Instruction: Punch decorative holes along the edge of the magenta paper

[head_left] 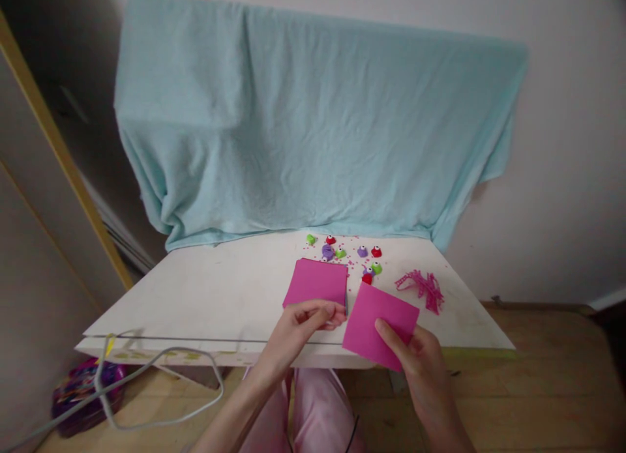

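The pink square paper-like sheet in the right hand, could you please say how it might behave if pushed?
The pink sheet probably has some stiffness, extending flat beyond the right hand without visible sag. It is likely light and could crease, since it looks thin.

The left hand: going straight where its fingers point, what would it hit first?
The left hand would probably meet the pink square held in the right hand; depth is unclear from this one view, so it might pass above or below.
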The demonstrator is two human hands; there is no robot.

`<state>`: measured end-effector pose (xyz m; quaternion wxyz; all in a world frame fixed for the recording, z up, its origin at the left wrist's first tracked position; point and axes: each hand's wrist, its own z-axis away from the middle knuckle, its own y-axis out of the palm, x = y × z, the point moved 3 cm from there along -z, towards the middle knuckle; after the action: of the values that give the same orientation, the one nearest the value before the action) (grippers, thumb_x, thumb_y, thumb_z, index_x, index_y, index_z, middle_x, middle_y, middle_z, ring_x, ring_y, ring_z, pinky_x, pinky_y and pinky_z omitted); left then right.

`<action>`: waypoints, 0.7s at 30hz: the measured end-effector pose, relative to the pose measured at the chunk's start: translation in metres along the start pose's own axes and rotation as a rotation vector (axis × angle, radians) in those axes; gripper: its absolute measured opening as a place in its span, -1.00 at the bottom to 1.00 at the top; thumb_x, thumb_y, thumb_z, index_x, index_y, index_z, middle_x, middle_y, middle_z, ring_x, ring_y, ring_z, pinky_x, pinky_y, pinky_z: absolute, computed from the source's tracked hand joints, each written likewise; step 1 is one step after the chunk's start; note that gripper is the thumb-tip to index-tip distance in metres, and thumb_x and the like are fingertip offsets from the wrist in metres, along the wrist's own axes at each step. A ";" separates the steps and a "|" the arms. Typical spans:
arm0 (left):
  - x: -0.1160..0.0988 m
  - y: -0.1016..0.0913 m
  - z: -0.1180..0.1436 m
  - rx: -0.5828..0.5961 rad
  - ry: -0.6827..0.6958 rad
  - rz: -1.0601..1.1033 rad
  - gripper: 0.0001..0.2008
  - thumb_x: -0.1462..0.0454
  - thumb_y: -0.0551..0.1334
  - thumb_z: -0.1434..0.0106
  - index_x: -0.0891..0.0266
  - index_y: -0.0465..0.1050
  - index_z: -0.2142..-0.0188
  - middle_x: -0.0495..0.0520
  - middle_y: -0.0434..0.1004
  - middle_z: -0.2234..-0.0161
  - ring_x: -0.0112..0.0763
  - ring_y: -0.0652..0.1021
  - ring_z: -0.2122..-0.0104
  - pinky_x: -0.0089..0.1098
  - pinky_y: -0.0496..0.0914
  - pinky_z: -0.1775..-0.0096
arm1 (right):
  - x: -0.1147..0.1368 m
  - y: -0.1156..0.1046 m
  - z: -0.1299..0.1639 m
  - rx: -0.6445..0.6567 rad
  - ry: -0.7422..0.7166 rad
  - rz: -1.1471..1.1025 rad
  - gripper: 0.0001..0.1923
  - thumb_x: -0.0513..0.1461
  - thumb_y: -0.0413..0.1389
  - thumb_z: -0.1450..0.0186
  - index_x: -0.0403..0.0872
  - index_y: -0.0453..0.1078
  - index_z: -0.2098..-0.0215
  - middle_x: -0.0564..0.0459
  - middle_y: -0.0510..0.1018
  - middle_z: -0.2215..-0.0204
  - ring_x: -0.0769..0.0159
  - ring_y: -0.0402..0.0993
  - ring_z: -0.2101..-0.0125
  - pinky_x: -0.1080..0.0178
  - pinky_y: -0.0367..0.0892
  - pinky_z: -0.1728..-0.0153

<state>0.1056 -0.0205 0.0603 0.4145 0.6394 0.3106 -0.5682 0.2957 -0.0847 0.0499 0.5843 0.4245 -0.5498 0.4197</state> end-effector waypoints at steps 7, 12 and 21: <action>-0.020 -0.002 0.024 -0.037 0.175 -0.344 -0.82 0.20 0.22 -0.24 0.26 0.53 0.34 0.07 0.52 0.33 -0.36 0.49 0.30 -0.42 0.34 0.21 | 0.011 0.019 0.005 0.116 -0.076 0.204 -0.71 -0.06 0.17 -0.19 -0.17 0.43 0.39 0.02 0.50 0.47 0.23 0.37 0.41 0.30 0.28 0.40; -0.022 -0.004 0.025 -0.088 0.252 -0.448 -0.88 0.29 0.19 -0.24 0.25 0.48 0.38 0.03 0.50 0.36 -0.40 0.48 0.31 -0.43 0.31 0.20 | 0.014 0.020 0.006 0.118 -0.084 0.277 -0.68 -0.04 0.14 -0.21 -0.17 0.41 0.42 0.02 0.47 0.50 0.25 0.34 0.45 0.31 0.26 0.44; -0.020 -0.009 0.028 -0.098 0.276 -0.509 -0.88 0.41 0.16 -0.17 0.23 0.46 0.38 0.01 0.51 0.34 -0.39 0.49 0.28 -0.41 0.32 0.18 | 0.009 0.021 0.005 0.116 -0.093 0.324 -0.68 -0.04 0.14 -0.20 -0.17 0.41 0.44 0.02 0.48 0.51 0.25 0.34 0.46 0.31 0.26 0.46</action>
<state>0.0817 -0.0398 0.0779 0.2429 0.5913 0.5415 -0.5460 0.2742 -0.0836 0.0600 0.4575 0.3823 -0.6121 0.5194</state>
